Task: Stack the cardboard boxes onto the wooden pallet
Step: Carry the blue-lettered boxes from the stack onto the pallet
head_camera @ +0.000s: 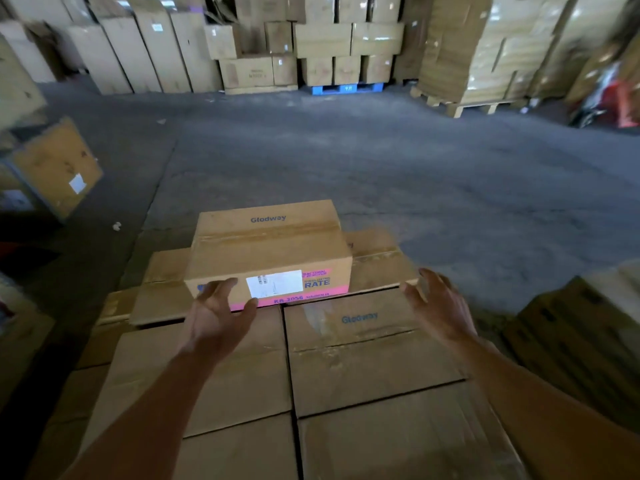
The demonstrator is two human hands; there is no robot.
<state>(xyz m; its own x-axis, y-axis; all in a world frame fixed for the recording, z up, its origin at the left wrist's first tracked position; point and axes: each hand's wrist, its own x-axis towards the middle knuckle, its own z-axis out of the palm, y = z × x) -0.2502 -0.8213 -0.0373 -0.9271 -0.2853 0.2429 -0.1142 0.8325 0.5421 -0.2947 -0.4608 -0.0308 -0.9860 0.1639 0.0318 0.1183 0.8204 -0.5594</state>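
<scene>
Item: top box (268, 249), sitting at 12 o'clock on the stacked boxes (367, 351); pallet hidden. Left hand (218, 317) touching its near face, right hand (440, 306) hovering clear, both spread, gripping nothing. Placement step seemingly finishing; next move is likely calling for squaring it up.

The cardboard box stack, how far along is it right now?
Done: a flat layer of boxes is down, with one top box sitting on it. In hand: left hand touches that box's near face; right hand is open, off it. Left: dark boxes wait at right.

Matt brown cardboard box (268, 245) with glossy tape seam, rough grey concrete floor (381, 161), blue plastic pallet (346, 88)
</scene>
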